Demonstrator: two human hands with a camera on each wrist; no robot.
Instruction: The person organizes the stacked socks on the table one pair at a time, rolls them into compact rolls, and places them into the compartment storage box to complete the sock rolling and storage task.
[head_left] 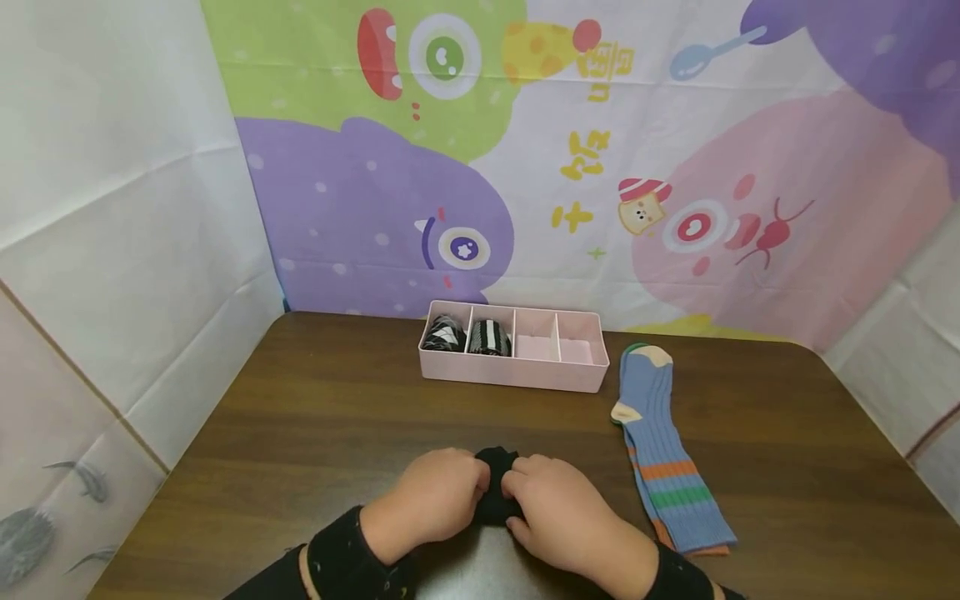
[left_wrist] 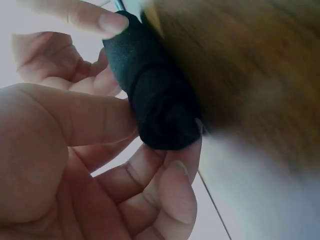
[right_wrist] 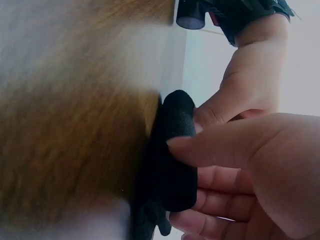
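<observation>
A rolled black sock (head_left: 496, 502) is on the table between both hands, near the front middle. My left hand (head_left: 441, 493) grips its left end; in the left wrist view the thumb lies on one side of the roll (left_wrist: 160, 92) and the fingers curl at its spiral end. My right hand (head_left: 558, 510) holds the other end. The right wrist view shows that thumb pressed on the roll (right_wrist: 175, 172), with the fingers curled along the opposite side and a loose flap of black fabric at its lower end.
Behind the hands stands a pink divided box (head_left: 510, 372). Its two left compartments hold a dark patterned roll (head_left: 446, 333) and a black-and-white striped roll (head_left: 491, 337). Blue striped socks (head_left: 667, 450) lie flat to the right. A cartoon-printed cloth (head_left: 570, 275) hangs at the table's back edge.
</observation>
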